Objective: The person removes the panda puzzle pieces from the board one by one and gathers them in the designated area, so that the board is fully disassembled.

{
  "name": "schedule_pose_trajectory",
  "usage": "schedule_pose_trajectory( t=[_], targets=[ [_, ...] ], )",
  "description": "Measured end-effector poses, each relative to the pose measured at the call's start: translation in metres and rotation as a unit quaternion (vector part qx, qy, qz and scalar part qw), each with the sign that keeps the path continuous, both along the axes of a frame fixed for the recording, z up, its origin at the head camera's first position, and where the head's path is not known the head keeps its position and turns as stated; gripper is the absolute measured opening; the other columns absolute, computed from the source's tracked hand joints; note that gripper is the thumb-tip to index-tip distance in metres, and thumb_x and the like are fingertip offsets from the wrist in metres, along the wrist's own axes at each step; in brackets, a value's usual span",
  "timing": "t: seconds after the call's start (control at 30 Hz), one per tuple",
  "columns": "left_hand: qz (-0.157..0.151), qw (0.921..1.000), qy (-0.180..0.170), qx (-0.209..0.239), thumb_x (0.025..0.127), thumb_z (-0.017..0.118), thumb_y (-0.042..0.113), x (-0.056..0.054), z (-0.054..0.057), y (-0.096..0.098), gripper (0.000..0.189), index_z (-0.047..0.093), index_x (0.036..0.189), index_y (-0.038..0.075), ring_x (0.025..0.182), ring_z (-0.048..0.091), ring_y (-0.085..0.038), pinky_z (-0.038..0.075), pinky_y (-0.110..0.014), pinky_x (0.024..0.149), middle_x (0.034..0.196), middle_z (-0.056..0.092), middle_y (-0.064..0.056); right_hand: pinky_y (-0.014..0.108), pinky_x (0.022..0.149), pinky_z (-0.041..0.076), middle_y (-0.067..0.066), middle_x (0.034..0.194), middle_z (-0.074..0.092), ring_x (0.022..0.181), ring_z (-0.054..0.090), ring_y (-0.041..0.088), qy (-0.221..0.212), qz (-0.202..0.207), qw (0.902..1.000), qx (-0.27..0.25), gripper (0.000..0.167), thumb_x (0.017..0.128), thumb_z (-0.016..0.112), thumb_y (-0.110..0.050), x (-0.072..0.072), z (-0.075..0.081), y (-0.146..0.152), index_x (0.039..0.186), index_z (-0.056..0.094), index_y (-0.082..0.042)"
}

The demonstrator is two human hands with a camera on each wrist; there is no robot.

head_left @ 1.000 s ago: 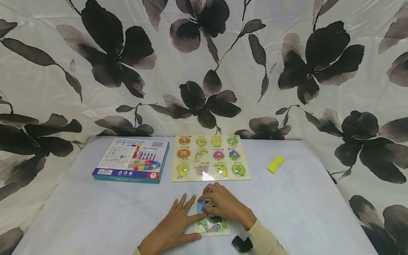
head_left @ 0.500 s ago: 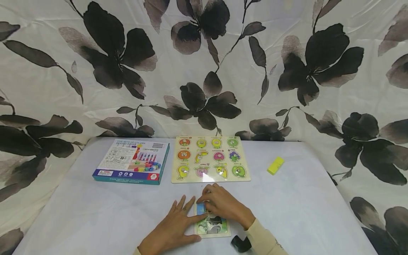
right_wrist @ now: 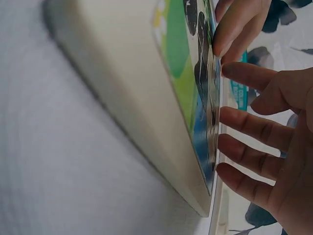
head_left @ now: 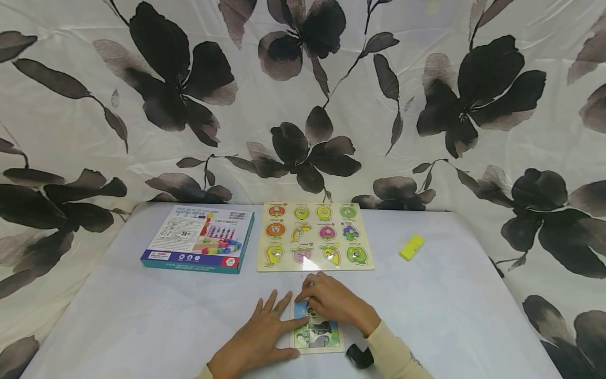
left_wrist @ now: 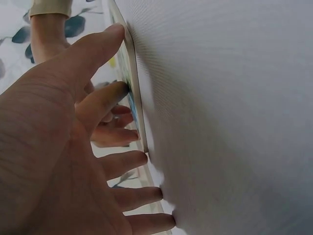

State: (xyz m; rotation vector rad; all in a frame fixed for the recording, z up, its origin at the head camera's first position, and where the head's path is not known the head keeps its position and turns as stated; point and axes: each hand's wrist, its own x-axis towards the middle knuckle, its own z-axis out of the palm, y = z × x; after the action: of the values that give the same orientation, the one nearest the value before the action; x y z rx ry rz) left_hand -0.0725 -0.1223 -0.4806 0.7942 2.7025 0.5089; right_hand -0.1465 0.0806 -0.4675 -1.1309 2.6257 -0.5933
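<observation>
A small wooden panda puzzle (head_left: pixel 316 337) with a pale frame lies at the front middle of the table. My left hand (head_left: pixel 259 336) is spread along its left side. In the head view, its index finger (head_left: pixel 298 322) reaches onto the picture and its thumb (head_left: pixel 286 353) lies by the lower left corner. My right hand (head_left: pixel 333 301) leans over the upper part, hiding its upper right. In the right wrist view, the right hand's fingertips (right_wrist: pixel 226 143) rest at the picture's surface, with nothing pinched between them. The left wrist view shows the puzzle's edge (left_wrist: pixel 138 98) beside the left fingers.
A fruit puzzle board (head_left: pixel 260 251) lies behind the hands. To its left is a boxed bead set (head_left: pixel 196 242). A yellow block (head_left: pixel 411 247) sits at the right, and a black curved object (head_left: pixel 360 357) lies beside the right sleeve. Patterned cloth (head_left: pixel 303 95) hangs behind the table.
The right hand's lower fingers have drawn up slightly, uncovering more of the panda's face. The left hand keeps its place on the puzzle.
</observation>
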Motion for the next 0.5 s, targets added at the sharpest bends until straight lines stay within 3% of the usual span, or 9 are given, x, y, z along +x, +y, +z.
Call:
schedule_pose_trajectory(
  t=[0.5],
  targets=[
    [0.003,0.9999,-0.005,-0.009,0.080,0.065,0.062,0.0002,0.0011,0.0024,0.062,0.052,0.136,0.041,0.137,0.019,-0.055,0.024,-0.074,0.101,0.156,0.026,-0.015,0.027,0.088,0.046,-0.009,0.103,0.061,0.095,0.053,0.007,0.004,0.013,0.9999,-0.007,0.026,0.094,0.055,-0.011,-0.0046,-0.0024,-0.0005,0.104,0.075,-0.025]
  ],
)
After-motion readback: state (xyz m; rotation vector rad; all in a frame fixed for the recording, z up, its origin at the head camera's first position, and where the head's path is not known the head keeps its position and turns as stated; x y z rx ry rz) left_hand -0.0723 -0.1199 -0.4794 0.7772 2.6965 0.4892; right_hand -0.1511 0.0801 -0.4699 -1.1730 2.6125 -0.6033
